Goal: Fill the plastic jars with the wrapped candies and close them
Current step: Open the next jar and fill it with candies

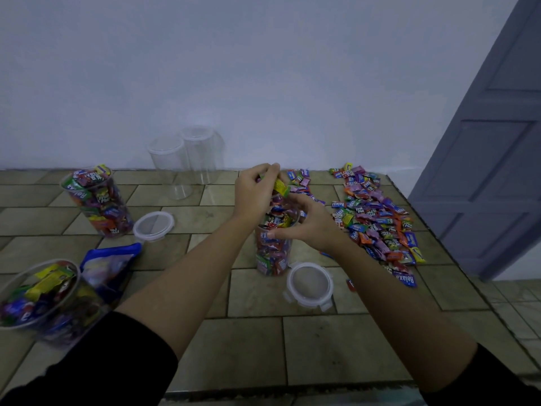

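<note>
A clear plastic jar nearly full of wrapped candies stands in the middle of the tiled counter. My left hand hovers over its mouth and pinches a yellow-green wrapped candy. My right hand grips the jar's rim from the right side. A round clear lid lies just in front of the jar. A long heap of loose wrapped candies spreads to the right.
Two filled open jars stand at left and near left, with a second lid and a blue candy bag between them. Two empty clear jars stand by the wall. The counter's right edge drops off beside a grey door.
</note>
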